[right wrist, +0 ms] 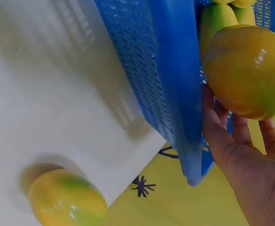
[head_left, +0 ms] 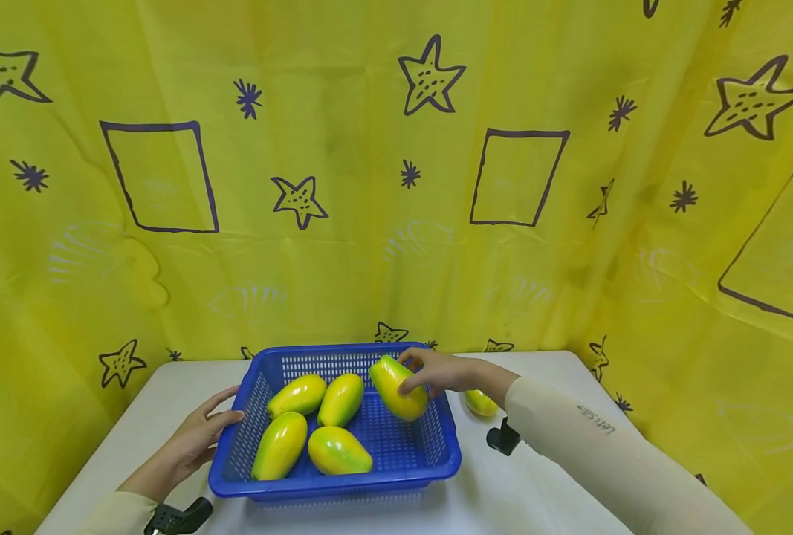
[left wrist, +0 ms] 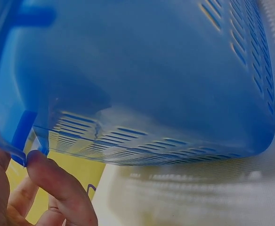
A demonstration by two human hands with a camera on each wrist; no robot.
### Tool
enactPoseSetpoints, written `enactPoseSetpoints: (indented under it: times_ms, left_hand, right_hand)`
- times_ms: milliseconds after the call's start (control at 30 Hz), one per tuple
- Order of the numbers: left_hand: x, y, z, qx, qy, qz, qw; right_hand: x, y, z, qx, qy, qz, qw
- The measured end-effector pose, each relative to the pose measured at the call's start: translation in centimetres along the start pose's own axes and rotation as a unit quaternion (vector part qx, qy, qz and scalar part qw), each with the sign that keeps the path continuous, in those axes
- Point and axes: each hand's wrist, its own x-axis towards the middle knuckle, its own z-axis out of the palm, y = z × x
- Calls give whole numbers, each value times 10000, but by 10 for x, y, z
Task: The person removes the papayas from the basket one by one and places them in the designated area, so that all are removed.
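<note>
A blue plastic basket (head_left: 336,487) with slotted walls stands on a white table, and several yellow-green papayas (head_left: 340,400) lie in its left and middle part. My right hand (head_left: 436,371) grips one more papaya (head_left: 396,388) by its side, over the basket's right end. In the right wrist view this papaya (right wrist: 246,70) is just inside the rim, with the fingers under and beside it. My left hand (head_left: 198,438) is at the left rim, pinching its edge between thumb and finger (left wrist: 57,183) in the left wrist view.
Another papaya (head_left: 480,403) lies on the white table (head_left: 523,490) to the right of the basket, partly behind my right forearm. A yellow curtain (head_left: 342,282) with drawn stars and squares hangs behind the table and along its sides.
</note>
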Motion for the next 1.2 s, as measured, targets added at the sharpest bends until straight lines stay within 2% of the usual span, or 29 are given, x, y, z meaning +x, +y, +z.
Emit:
enactPoseSetpoints:
  times_ms: [367, 800, 1000, 1200]
  left_hand:
    - [0, 0, 0, -41, 8, 31, 10000]
    - [1, 0, 0, 4, 9, 14, 10000]
    - [2, 0, 0, 15, 29, 10, 10000]
    - [2, 0, 0, 18, 42, -5, 10000]
  right_hand:
    - [-13, 6, -23, 617, -101, 95, 9980]
    - [-27, 24, -52, 744, 187, 386, 9963]
    - [-30, 35, -66, 1023, 146, 359, 9940]
    - [-39, 45, -80, 930, 301, 387, 9945]
